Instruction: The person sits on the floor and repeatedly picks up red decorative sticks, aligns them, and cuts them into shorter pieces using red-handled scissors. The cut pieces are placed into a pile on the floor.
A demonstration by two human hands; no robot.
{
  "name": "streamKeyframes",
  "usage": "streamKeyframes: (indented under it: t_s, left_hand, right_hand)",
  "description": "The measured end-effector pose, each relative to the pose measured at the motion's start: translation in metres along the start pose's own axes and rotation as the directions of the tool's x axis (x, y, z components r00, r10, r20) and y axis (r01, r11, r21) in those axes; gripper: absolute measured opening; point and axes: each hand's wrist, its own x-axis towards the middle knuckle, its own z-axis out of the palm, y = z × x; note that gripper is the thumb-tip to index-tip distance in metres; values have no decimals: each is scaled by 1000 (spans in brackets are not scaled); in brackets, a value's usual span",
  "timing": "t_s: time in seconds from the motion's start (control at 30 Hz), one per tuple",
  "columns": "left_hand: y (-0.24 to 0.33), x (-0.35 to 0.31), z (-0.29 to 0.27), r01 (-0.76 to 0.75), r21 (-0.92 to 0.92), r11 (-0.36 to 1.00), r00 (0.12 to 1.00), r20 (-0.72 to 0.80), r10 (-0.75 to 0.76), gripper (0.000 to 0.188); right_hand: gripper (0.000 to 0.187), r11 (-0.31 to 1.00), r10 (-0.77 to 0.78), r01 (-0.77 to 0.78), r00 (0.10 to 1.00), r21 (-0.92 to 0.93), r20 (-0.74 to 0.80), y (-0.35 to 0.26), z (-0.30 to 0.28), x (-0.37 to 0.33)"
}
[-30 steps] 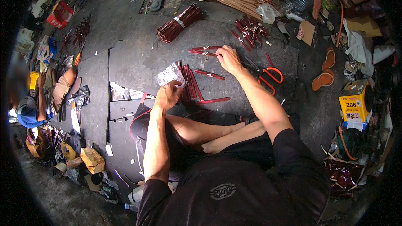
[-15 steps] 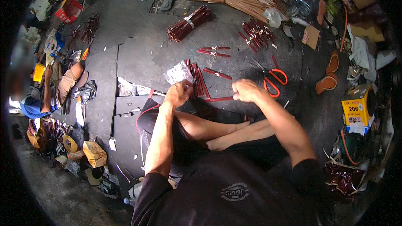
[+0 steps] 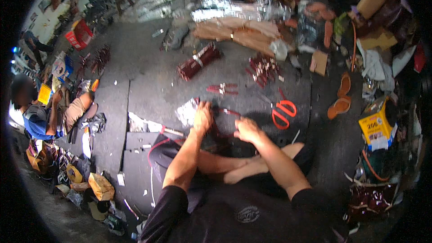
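My left hand (image 3: 204,117), fingers bent and closed, reaches over dark red strips beside a crinkled clear plastic bag (image 3: 187,112); what its fingertips grip is hidden. To its right, my right hand (image 3: 246,129) is closed in a pinch. A dim dark red strip (image 3: 221,133) seems to run from it toward the left hand, blurred against the shadow. Beyond the hands lies a single dark red strip (image 3: 228,111), and farther off a few short strips (image 3: 222,89) with pale bits at their middles. Orange-handled scissors (image 3: 283,114) lie right of my right hand.
A tied dark red bundle (image 3: 199,61) and a loose pile of strips (image 3: 263,68) lie farther away. Behind them are brown strips (image 3: 238,33). Sandals (image 3: 339,101) and a yellow box (image 3: 377,126) stand right. At far left sits another person (image 3: 38,112).
The view has tilted, so the scene sits lower. My left hand has moved right, from the bag's edge onto the strips. My right hand has come closer to it.
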Motion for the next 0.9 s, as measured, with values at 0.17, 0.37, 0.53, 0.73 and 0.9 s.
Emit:
streamKeyframes:
  t_s: [0.17, 0.37, 0.53, 0.73, 0.9]
  left_hand:
    - [-5, 2, 18, -108, -30, 994, 994, -21, 107, 32]
    - [0, -7, 3, -30, -147, 989, 999, 34, 36, 30]
    - [6, -16, 3, -237, -29, 971, 951, -209, 226, 22]
    - [8, -22, -6, 27, -158, 987, 1000, 17, -24, 20]
    - [19, -28, -20, 60, -171, 983, 997, 53, -51, 19]
  right_hand:
    - [57, 996, 84, -80, 988, -37, 127, 0, -15, -3]
    - [71, 989, 76, -60, 990, -134, 119, -4, 0, 0]
    - [68, 984, 10, -8, 1000, -175, 8, 15, 22, 5]
    - [41, 995, -23, 19, 999, -95, -34, 33, 29, 10]
    - [41, 996, 60, -51, 990, -76, 126, 11, 2, 0]
